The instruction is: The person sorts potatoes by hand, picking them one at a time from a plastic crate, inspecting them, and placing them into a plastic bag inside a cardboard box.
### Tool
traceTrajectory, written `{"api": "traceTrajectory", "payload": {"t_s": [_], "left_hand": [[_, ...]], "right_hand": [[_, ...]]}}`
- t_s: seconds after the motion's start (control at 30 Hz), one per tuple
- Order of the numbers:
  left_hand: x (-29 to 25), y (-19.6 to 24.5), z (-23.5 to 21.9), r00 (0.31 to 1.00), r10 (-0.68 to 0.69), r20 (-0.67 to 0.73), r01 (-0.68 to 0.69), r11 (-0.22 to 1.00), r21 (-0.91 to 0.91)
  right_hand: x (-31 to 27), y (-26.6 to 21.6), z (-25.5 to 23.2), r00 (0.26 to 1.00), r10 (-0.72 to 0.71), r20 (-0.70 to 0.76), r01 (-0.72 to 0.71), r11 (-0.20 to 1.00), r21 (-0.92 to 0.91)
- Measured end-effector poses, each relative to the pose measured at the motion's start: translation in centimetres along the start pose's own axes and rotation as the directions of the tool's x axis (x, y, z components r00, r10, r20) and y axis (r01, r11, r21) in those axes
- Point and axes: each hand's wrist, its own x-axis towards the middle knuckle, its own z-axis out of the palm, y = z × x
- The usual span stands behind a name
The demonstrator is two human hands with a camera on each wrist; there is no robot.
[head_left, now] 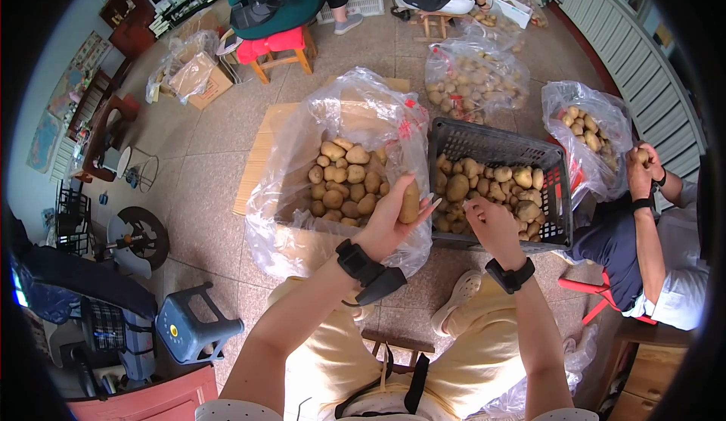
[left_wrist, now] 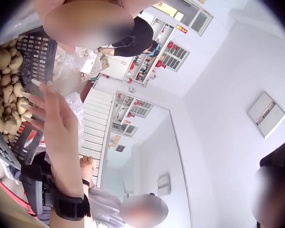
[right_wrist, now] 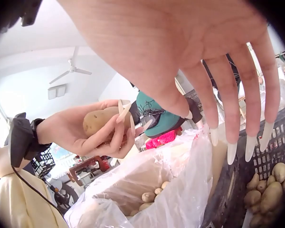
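My left hand [head_left: 384,220] holds a long potato [head_left: 409,203] above the gap between the plastic-lined box and the black crate. In the right wrist view the same potato [right_wrist: 100,121] lies against the palm, fingers curled round it. My right hand [head_left: 495,230] hovers over the near side of the black crate [head_left: 495,133], holding nothing. Its relaxed fingers [right_wrist: 235,102] point down at the crate in the right wrist view. Many potatoes [head_left: 495,183] fill that crate. More potatoes [head_left: 348,171] lie in the cardboard box lined with a clear bag [head_left: 272,217].
Beyond the crate are bags of potatoes [head_left: 476,80] on the floor. A seated person [head_left: 665,217] at the right holds a potato beside another bag [head_left: 575,96]. A blue stool [head_left: 198,323] stands at the left, and a person on a stool [head_left: 276,46] sits farther back.
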Motion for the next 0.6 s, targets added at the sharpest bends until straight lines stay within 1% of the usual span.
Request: {"api": "traceTrajectory", "payload": {"t_s": [0.1,0.17,0.2,0.27,0.3,0.37,0.47,0.6], "left_hand": [[0.05,0.05,-0.09,1.0,-0.011,0.006,0.01,0.999,0.034],[0.48,0.0,-0.27,0.996,-0.058,-0.064,0.058,0.998,-0.003],[0.59,0.01,-0.37,0.996,-0.059,-0.064,0.059,0.998,-0.003],[0.69,0.18,-0.62,0.994,-0.101,-0.039,0.101,0.995,-0.011],[0.74,0.29,-0.71,0.994,-0.101,-0.039,0.101,0.995,-0.012],[0.75,0.49,-0.74,0.99,-0.139,0.013,0.139,0.99,-0.015],[0.57,0.39,-0.33,0.992,-0.12,0.048,0.123,0.991,-0.051],[0.66,0.16,-0.43,0.997,-0.073,0.034,0.074,0.997,-0.023]], "right_hand": [[-0.1,-0.12,-0.12,1.0,-0.013,0.002,0.013,1.0,-0.002],[-0.16,-0.32,-0.24,1.0,-0.014,0.003,0.014,1.0,-0.01],[-0.15,-0.3,-0.22,1.0,-0.014,0.004,0.014,1.0,-0.011],[-0.11,-0.25,-0.17,1.0,-0.014,0.008,0.014,1.0,-0.006],[-0.12,-0.27,-0.19,1.0,-0.013,0.008,0.013,1.0,-0.007],[-0.15,-0.3,-0.22,1.0,-0.016,0.007,0.017,1.0,-0.014],[-0.16,-0.22,-0.19,1.0,-0.009,0.018,0.009,1.0,-0.016],[-0.21,0.2,0.05,1.0,-0.019,0.012,0.019,0.999,-0.031]]}}
